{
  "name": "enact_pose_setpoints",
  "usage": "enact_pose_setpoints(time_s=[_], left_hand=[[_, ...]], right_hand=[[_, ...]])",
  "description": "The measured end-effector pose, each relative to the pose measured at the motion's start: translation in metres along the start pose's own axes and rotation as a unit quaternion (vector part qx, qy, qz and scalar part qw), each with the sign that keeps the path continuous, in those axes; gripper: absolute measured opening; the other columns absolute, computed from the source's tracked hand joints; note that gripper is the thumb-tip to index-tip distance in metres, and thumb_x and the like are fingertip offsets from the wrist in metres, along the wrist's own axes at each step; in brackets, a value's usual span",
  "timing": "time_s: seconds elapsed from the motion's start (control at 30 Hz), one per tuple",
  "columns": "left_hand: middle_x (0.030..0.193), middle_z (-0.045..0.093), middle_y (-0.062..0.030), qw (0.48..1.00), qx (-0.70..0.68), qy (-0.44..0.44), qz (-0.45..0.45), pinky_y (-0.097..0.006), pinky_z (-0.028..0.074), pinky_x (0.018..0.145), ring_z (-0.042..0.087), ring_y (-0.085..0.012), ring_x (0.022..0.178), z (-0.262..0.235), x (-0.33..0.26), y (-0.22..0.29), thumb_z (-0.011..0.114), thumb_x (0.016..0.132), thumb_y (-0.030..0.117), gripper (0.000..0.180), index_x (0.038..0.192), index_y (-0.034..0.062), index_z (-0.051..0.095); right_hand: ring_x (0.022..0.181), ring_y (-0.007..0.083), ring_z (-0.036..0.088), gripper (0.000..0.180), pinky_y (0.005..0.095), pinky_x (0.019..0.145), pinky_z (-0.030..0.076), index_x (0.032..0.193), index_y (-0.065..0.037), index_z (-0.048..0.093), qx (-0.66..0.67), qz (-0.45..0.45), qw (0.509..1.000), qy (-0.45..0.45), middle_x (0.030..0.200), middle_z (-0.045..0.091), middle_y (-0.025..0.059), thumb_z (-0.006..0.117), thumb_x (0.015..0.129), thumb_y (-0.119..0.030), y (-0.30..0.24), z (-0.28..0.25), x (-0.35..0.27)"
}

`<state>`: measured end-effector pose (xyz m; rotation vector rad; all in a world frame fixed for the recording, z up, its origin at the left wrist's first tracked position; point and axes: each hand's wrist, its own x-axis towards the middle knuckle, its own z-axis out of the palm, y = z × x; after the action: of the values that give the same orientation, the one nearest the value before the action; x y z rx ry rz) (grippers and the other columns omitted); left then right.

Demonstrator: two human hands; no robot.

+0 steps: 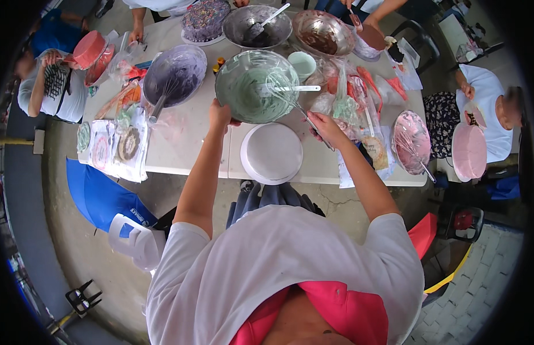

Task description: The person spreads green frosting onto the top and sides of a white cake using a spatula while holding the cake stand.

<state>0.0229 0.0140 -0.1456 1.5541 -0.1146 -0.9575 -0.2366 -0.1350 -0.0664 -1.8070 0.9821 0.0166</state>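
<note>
White cake (271,153) sits before steel bowl (256,86) of green frosting (247,95).

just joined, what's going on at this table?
A person stands at a white table. Their left hand grips the rim of a metal bowl of pale green frosting, and their right hand holds a whisk that reaches into it. A plain white round cake sits right in front of them. Other people around the table have bowls of purple and pink frosting.

Long white folding table (186,135) on cracked grey concrete floor (77,253); pale brick paving (479,293) right of table; even daylight.
</note>
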Motion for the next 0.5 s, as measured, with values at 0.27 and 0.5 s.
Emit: enact_pose_setpoints(time_s=[0.27,0.5], left_hand=[[0.081,0.057,-0.0223,1.000,-0.008,0.011,-0.002,-0.035,0.050,0.031,0.059,-0.0318,0.046,-0.020,-0.002,0.006,0.038,0.073,0.002,0.036,0.108,-0.0033,0.037],[0.081,0.055,-0.0214,0.998,-0.027,0.059,-0.005,-0.035,0.050,0.033,0.058,-0.0310,0.046,-0.066,-0.013,0.002,0.037,0.072,0.001,0.039,0.111,-0.0028,0.035]], right_hand=[[0.049,0.0182,0.047,0.033,0.0326,0.048,0.037,0.080,0.000,0.054,-0.162,-0.112,0.980,0.035,0.058,0.051,0.0104,0.065,0.077,-0.032,-0.003,0.026,0.025],[0.053,0.0286,0.053,0.037,0.0368,0.050,0.039,0.074,-0.001,0.053,-0.207,-0.161,0.965,0.004,0.059,0.054,0.0147,0.062,0.077,-0.037,-0.009,0.060,0.052]])
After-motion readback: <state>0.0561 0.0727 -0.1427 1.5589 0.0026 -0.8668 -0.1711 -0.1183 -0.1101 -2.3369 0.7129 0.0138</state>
